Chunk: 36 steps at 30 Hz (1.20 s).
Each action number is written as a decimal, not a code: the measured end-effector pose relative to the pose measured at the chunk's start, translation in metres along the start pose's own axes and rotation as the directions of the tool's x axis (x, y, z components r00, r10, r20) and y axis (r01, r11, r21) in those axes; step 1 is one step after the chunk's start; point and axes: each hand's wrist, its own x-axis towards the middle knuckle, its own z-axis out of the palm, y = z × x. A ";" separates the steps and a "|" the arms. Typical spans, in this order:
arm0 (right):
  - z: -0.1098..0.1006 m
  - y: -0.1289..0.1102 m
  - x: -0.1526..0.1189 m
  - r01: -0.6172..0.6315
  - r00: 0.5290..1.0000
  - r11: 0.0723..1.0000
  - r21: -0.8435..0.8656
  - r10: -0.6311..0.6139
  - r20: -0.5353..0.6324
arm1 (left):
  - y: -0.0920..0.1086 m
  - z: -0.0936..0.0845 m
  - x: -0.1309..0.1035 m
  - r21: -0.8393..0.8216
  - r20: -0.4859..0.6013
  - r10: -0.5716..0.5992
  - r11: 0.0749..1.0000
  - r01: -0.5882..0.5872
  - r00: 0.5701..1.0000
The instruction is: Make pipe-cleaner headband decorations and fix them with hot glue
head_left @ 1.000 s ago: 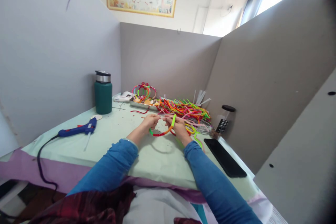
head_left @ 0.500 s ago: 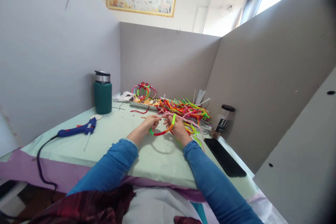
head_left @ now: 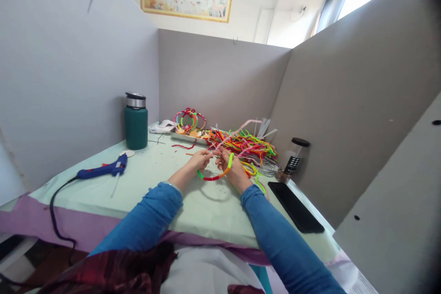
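My left hand [head_left: 200,160] is closed in a pinch on the left end of a hoop [head_left: 212,178] wrapped in green, red and orange pipe cleaner. Close beside it, my right hand [head_left: 230,165] pinches a pale pink pipe cleaner [head_left: 237,133], whose free end sticks up and to the right. The hoop's bright green right end lies across my right hand. Its lower curve hangs above the table. Fingertips of both hands nearly meet at the top, where the exact contact is too small to make out.
Behind my hands lies a heap of coloured pipe cleaners [head_left: 251,144], beside a metal tray [head_left: 188,138] and finished hoops [head_left: 189,120]. To the left are a green bottle [head_left: 136,126] and a blue glue gun [head_left: 103,169]. A black phone [head_left: 295,206] and a clear jar [head_left: 294,158] stand right.
The pink pipe cleaner's free end has swung up from lying across toward the lower right to pointing up and right. Both hands stay nearly in place.
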 end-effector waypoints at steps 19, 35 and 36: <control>-0.006 0.014 0.004 0.042 0.994 0.934 -0.355 -0.073 -0.077 | 0.006 -0.002 -0.006 -0.069 0.278 -0.055 0.995 0.077 0.959; 0.001 0.008 0.000 0.042 0.990 0.974 -0.223 -0.070 -0.123 | 0.004 0.006 -0.010 -0.002 0.273 0.084 0.996 -0.087 0.958; 0.001 0.008 0.000 0.042 0.991 0.976 -0.213 -0.068 -0.116 | 0.004 0.005 -0.010 -0.017 0.283 0.072 0.997 -0.070 0.957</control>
